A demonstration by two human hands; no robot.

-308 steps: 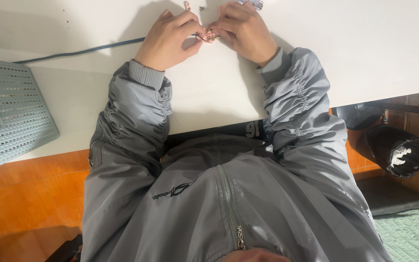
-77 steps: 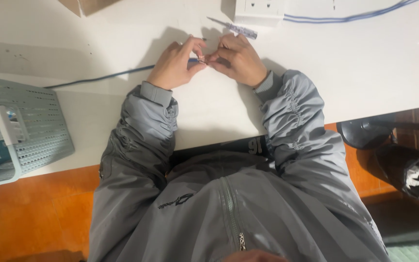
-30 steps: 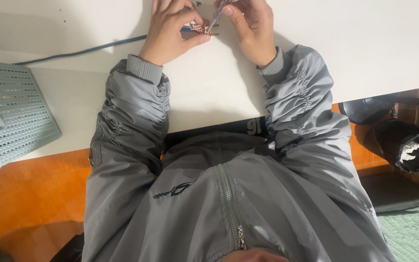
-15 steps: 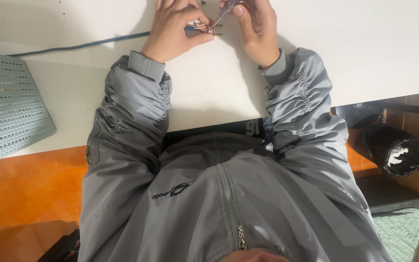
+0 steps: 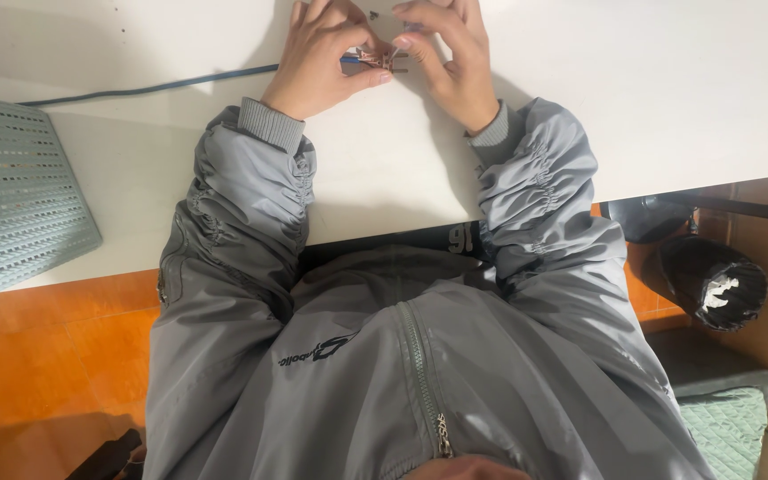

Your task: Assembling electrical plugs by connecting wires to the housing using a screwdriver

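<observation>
1. Nearest the camera, a grey zip jacket (image 5: 402,373) filled the lower view, both sleeves reaching up onto the white table (image 5: 668,89).
2. To the left, a grey perforated basket (image 5: 20,196) sat on the table edge; to the right, below the table, stood a black bin (image 5: 713,280) over the orange floor (image 5: 46,356).
3. Farther up, the left hand (image 5: 326,53) was curled, thumb and forefinger pinched shut on a small coppery wire part (image 5: 375,60).
4. The right hand (image 5: 451,53) met it from the other side, fingertips closed on the same part, which lay between the two hands just above the tabletop.
5. A dark blue cable (image 5: 153,87) ran leftward from the left hand across the table.
6. What the part was exactly could not be told; it was too small.
</observation>
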